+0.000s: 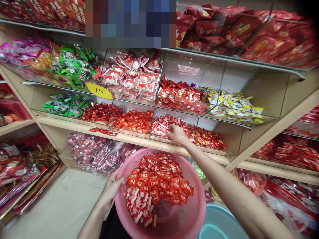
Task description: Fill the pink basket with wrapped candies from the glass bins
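My left hand point(112, 189) grips the left rim of a pink plastic basket point(196, 196). Inside the basket lie orange-red candy packets point(159, 182), darker red ones behind them, and red-and-white packets point(138, 204) at the front left. My right hand point(177, 133) reaches into a clear shelf bin of red-and-white candies point(161, 126); its fingers are bent at the candies, and whatever lies between them is too small to make out.
Clear bins hold orange-red candies point(137, 121), red-and-yellow candies point(209, 138) and green ones point(77, 61). A yellow price tag point(99, 90) reads 15. Bagged candies point(104, 154) sit under the shelf. A teal basin point(221, 215) stands at the lower right.
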Tool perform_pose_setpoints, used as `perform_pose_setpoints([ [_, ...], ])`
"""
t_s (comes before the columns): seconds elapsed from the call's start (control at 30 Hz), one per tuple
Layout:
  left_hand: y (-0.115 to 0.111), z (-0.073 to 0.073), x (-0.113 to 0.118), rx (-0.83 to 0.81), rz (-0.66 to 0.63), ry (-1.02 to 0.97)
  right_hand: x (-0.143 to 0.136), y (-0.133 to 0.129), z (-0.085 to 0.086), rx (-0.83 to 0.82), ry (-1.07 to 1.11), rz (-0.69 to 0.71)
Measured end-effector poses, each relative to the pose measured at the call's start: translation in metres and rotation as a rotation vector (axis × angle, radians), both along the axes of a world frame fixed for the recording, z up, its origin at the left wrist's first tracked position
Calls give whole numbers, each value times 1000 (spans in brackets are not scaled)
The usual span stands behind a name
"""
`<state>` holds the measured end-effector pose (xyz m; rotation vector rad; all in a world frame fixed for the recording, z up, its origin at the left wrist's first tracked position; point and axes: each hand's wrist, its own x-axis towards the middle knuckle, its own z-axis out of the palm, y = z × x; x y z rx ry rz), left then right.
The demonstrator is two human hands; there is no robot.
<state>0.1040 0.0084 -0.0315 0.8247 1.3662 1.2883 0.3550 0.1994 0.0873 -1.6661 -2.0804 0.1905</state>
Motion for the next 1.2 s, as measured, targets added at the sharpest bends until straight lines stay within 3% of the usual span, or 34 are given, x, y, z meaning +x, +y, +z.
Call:
perform_pose_setpoints([
  [0.37, 0, 0, 1, 7, -7, 9, -2, 5, -11, 23, 190, 55],
  [0.6, -1, -1, 0, 5, -1, -13, 10, 0, -1, 132, 306, 128],
  [0.77, 0, 1, 2, -10, 13, -13, 27, -12, 14, 269, 407, 89],
  [0.87, -1, 3, 4, 4, 10, -13, 29, -27, 20, 315, 520, 80],
  [1.0, -3, 3, 5, 27, -19, -10, 13, -59, 16, 157, 708, 156],
  [1.1, -2, 1, 5, 39, -15, 4, -9, -96, -2, -14, 744, 327],
  [1.2, -2, 0, 5, 45, -17, -2, -32, -134, -34, -195, 709, 478],
])
